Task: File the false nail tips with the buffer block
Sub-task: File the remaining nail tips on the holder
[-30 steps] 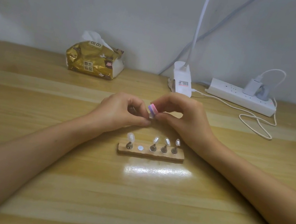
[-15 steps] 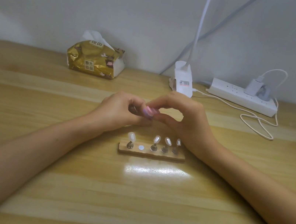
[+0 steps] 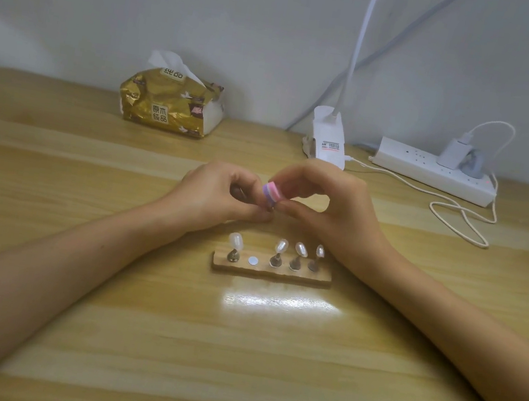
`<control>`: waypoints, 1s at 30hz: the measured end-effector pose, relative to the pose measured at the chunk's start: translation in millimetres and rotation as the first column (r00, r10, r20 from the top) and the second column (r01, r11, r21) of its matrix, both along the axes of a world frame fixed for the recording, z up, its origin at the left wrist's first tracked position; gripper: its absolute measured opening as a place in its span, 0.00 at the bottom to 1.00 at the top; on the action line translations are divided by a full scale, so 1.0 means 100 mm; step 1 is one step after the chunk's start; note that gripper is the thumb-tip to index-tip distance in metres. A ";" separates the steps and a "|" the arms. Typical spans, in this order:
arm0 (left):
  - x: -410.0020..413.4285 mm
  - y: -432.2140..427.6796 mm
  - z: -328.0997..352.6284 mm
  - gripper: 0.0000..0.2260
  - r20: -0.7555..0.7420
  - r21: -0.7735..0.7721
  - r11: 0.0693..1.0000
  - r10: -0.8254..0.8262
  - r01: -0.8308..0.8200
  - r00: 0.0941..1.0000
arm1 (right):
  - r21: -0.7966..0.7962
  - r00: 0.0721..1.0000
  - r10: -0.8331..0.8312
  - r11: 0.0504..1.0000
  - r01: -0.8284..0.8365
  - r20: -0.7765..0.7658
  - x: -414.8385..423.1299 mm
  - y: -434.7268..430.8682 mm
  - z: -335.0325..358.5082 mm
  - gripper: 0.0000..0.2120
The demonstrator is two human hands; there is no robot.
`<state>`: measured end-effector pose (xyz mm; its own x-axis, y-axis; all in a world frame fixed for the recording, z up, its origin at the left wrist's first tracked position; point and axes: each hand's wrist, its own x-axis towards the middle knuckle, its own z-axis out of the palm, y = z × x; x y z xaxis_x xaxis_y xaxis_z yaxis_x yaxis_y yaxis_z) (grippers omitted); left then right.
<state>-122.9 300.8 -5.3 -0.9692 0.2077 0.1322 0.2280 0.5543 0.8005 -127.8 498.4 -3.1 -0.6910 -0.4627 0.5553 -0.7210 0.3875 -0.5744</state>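
Observation:
My right hand (image 3: 331,207) pinches a small pink and purple buffer block (image 3: 271,194) between thumb and fingers. My left hand (image 3: 218,196) is closed beside it, fingertips against the block; it grips a false nail tip on its metal peg, mostly hidden by the fingers. Just in front of both hands lies a wooden holder (image 3: 270,272) with several clear nail tips (image 3: 236,241) standing on metal pegs and one bare magnet spot (image 3: 252,260), second from the left.
A gold tissue pack (image 3: 168,102) sits at the back left of the wooden table (image 3: 249,354). A white lamp clamp (image 3: 328,139) stands at the back centre. A white power strip (image 3: 434,170) with charger and looping cable (image 3: 461,217) lies at the back right.
The buffer block has shifted back and forth against my left fingertips, dipping lower and left half a second ago and now raised again. The holder has not moved.

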 end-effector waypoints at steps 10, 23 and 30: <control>-0.02 0.01 -0.01 0.05 -0.002 0.025 1.000 0.009 -0.009 1.000 | -0.019 0.999 -0.016 1.000 0.017 0.041 -0.01 0.03 0.00 0.05; -0.01 0.00 -0.01 0.05 -0.001 0.018 1.000 0.000 0.000 1.000 | -0.015 0.997 -0.009 1.000 0.010 0.077 0.01 0.03 0.00 0.06; -0.01 0.00 -0.01 0.04 0.001 0.014 1.000 -0.002 0.002 1.000 | -0.009 0.998 -0.014 1.000 0.014 0.069 0.00 0.01 0.00 0.06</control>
<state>-123.9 300.9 -6.1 -0.9689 0.2078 0.1340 0.2282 0.5428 0.8083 -127.3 499.7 -2.8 -0.7342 -0.4477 0.5105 -0.6742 0.3914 -0.6263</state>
